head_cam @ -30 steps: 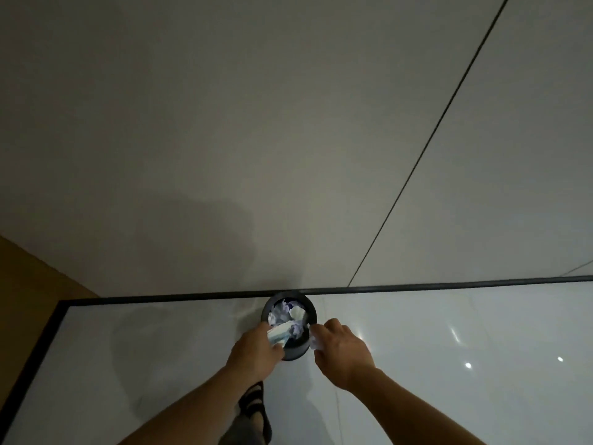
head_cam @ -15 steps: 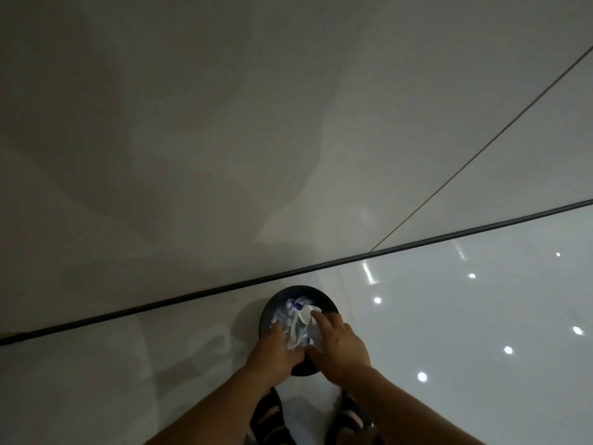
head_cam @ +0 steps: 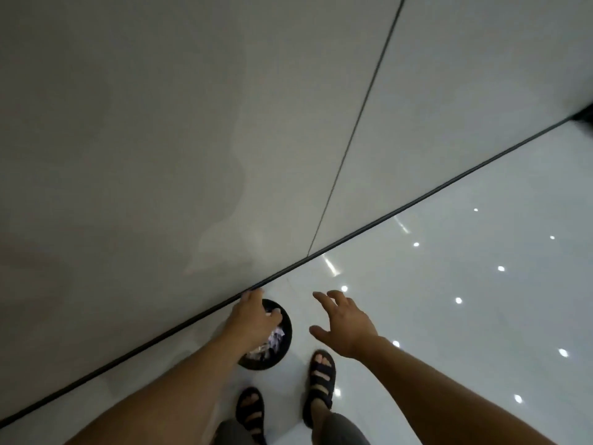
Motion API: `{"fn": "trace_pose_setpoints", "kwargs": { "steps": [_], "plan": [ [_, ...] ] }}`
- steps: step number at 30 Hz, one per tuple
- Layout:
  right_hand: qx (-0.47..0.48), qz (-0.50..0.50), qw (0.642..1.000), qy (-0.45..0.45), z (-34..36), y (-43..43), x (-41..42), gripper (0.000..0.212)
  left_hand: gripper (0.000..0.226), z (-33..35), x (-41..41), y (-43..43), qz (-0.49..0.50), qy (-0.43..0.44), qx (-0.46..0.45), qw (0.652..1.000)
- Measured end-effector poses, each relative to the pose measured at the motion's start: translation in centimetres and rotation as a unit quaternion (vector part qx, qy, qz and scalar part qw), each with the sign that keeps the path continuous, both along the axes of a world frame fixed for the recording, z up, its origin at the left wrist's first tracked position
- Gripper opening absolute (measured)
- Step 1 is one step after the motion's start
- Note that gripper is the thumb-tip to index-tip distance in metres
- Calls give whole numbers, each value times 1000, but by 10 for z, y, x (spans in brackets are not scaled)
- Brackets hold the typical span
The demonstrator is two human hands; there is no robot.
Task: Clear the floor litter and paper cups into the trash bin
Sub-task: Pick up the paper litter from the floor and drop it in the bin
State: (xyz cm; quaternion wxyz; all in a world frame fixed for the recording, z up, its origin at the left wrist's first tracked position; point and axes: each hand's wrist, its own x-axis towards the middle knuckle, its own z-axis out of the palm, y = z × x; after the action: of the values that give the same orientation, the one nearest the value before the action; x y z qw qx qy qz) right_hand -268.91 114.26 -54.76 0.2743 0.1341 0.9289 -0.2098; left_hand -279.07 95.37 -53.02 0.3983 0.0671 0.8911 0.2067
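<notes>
both your hands have let go: 0.5 s ago they were pushing paper into the trash bin [head_cam: 286, 332]. now your right hand [head_cam: 345, 326] is lifted off to the side, fingers spread and empty. your left hand [head_cam: 253, 319] hovers over the bin with loose fingers, holding nothing. the litter [head_cam: 274, 340] sits inside the bin, just beside the wall [head_cam: 192, 123]. this load looks delivered, so turn and check for any cups left.
</notes>
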Motion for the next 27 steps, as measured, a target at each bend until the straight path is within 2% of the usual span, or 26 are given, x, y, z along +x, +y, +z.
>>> {"fn": "trace_pose_setpoints", "kwargs": {
  "steps": [5,13,21,27],
  "plan": [
    [61,-103,990,71,106,33,41,74,74,97,0,58,-148,73,55,985],
    [130,-280,944,119,197,44,158,74,72,197,67,135,-352,145,113,918],
    [172,-444,873,105,219,79,342,75,71,241,235,233,-534,149,132,822],
    [184,-560,803,91,232,123,519,75,68,253,405,323,-612,149,153,761]
  ]
}}
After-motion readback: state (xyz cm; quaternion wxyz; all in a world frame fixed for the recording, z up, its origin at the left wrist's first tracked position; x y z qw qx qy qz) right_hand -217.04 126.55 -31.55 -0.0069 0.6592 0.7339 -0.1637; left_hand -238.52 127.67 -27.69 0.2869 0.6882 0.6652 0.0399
